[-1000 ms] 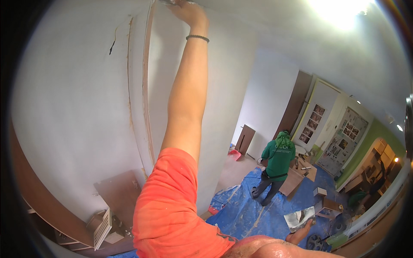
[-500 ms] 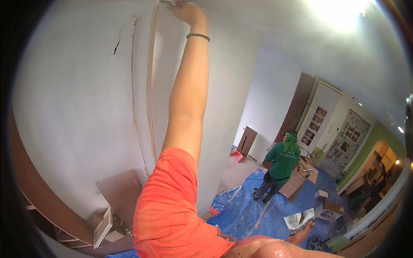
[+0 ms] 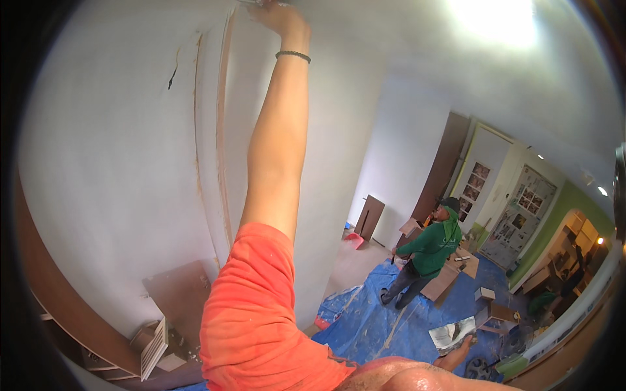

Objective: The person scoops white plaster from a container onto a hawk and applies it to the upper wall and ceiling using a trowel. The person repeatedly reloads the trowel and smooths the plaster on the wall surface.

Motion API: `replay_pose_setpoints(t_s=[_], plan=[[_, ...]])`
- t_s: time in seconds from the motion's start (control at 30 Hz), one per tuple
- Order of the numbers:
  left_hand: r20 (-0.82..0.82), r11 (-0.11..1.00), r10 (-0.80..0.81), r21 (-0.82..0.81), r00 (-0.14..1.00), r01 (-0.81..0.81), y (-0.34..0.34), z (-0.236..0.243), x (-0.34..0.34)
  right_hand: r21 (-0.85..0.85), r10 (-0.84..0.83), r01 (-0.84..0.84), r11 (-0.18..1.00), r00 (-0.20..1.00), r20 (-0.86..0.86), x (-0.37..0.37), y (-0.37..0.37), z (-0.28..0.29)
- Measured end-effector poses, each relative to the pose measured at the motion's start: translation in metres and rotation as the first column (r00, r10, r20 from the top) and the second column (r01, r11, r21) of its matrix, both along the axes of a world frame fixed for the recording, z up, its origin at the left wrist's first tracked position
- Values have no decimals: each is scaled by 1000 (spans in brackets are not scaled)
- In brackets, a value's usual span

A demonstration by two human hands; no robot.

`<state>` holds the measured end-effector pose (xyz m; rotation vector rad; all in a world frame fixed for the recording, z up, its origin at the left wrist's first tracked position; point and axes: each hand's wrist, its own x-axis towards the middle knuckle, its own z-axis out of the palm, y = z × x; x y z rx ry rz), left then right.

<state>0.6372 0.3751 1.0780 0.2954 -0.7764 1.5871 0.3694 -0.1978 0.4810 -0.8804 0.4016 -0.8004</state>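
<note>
Stretched high against the wall, my left hand (image 3: 285, 18) is closed around a putty knife (image 3: 252, 2), whose metal blade is partly cut off by the upper edge. The blade is near the top of a brown vertical strip (image 3: 222, 98) along the pale wall's corner. A dark bracelet (image 3: 293, 56) circles my left wrist, and an orange sleeve covers my upper arm. Low at the right, my right hand (image 3: 458, 354) grips a flat silver plate (image 3: 452, 333) with whitish smears on it. Part of that hand and its forearm is hidden behind bare skin at the lower edge.
A co-worker in green (image 3: 437, 247) stands on a blue tarp (image 3: 365, 326) beside a worktable with boards (image 3: 443, 281). A thin cable (image 3: 174, 68) sticks out of the left wall. Brown panels (image 3: 179, 287) and a slatted piece (image 3: 154, 348) lie low left. A bright lamp shines overhead.
My raised left hand has shifted slightly left and up in the picture, still with the putty knife. The co-worker has turned leftward, one arm now forward. My right hand has barely moved.
</note>
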Motion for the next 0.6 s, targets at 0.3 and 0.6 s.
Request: replay_pose_setpoints(t_s=[0.3,0.6], plan=[[126,989,81,110,989,-95,-130,-17,-62,31,-57,58,998,997,-42,-8,12,12],[-249,807,570,-14,783,-591,-241,-35,-134,58,-21,20,998,1000,17,-3,10,3]])
